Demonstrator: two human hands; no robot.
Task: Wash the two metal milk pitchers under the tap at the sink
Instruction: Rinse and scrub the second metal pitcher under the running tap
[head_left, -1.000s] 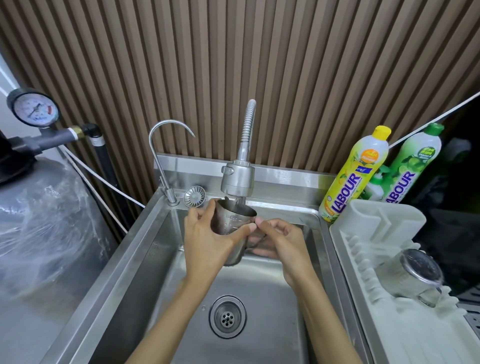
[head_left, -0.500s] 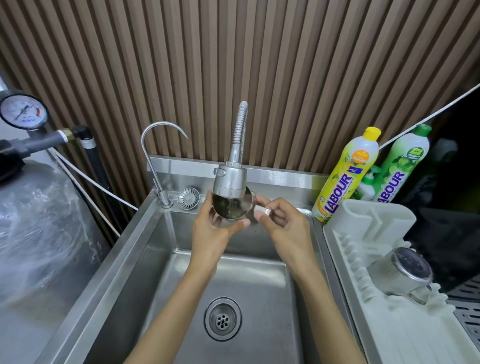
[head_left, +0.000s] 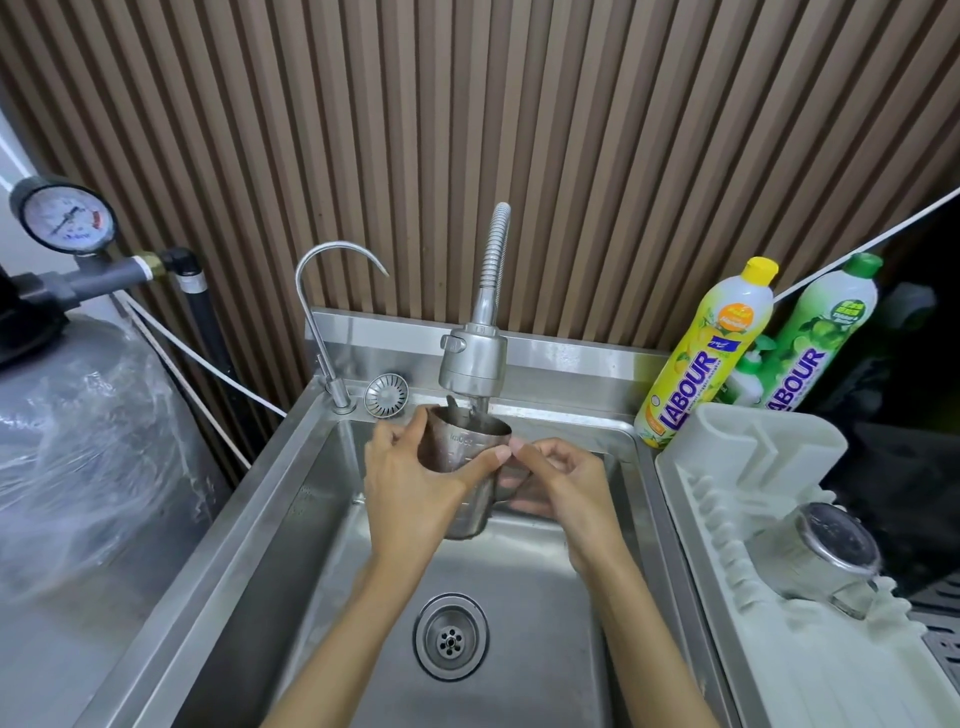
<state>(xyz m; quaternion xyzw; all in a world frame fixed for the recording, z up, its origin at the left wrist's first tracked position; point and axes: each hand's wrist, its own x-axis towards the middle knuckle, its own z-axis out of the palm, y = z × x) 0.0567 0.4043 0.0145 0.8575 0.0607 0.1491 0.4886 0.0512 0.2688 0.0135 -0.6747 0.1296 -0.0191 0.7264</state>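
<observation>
A metal milk pitcher (head_left: 467, 447) is upright directly under the tap's spray head (head_left: 472, 364), water running into it. My left hand (head_left: 410, 493) wraps around its body from the left. On its right side, my right hand (head_left: 561, 483) grips the handle, which the fingers mostly hide. Both are over the steel sink (head_left: 270, 519). A second metal pitcher (head_left: 826, 556) lies tilted on the white drying rack (head_left: 727, 467) at the right.
A thin gooseneck faucet (head_left: 322, 312) and a loose strainer (head_left: 386, 395) are at the sink's back left. Two dish soap bottles (head_left: 711, 353) stand at the back right. The drain (head_left: 451, 636) is below my hands. A wrapped tank with a pressure gauge (head_left: 62, 218) is left.
Half a second ago the pitcher was tipped with its mouth toward me, close under the spray head. It is upright and a bit lower now, both hands still on it.
</observation>
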